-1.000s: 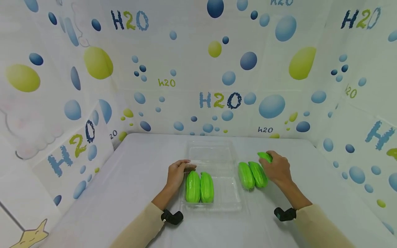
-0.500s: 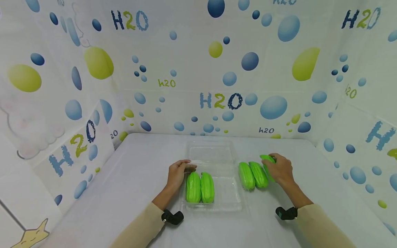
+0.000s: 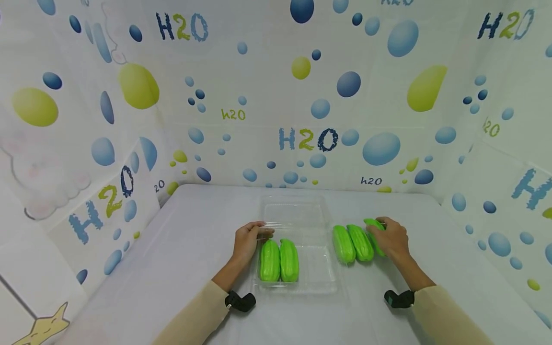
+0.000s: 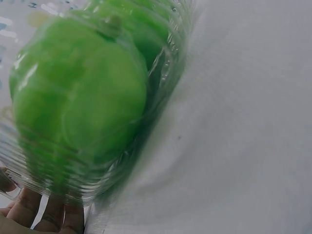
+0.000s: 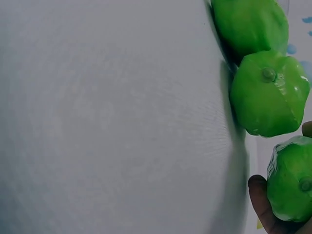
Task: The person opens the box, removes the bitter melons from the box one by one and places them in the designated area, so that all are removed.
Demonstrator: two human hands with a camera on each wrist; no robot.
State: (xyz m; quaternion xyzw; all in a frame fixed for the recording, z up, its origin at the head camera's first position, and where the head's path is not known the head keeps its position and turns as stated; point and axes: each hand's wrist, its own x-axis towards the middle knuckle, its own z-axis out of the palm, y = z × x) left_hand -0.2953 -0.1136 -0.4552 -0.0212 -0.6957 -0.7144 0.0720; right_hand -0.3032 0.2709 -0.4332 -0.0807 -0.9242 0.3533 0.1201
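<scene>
A clear plastic clamshell box [image 3: 316, 268] lies open on the table, its lid [image 3: 293, 214] folded back to the far side. Two green, ribbed, cucumber-like vegetables [image 3: 270, 261] lie side by side in its left half. My left hand [image 3: 247, 242] pinches the box's left edge near the hinge; in the left wrist view its fingers [image 4: 48, 212] curl at the ridged plastic wall. My right hand [image 3: 391, 238] grips a third such vegetable [image 5: 292, 183] between thumb and fingers. Left of that hand, two more [image 3: 343, 244] rest against each other on the table.
A white cloth covers the table [image 3: 194, 215]. Behind and beside it hang white curtains [image 3: 258, 86] printed with blue and green drops. Each wrist wears a small black camera [image 3: 240, 302].
My right hand has moved slightly right and toward me with its vegetable, which now lies alongside the two loose ones. My left hand keeps its place on the box.
</scene>
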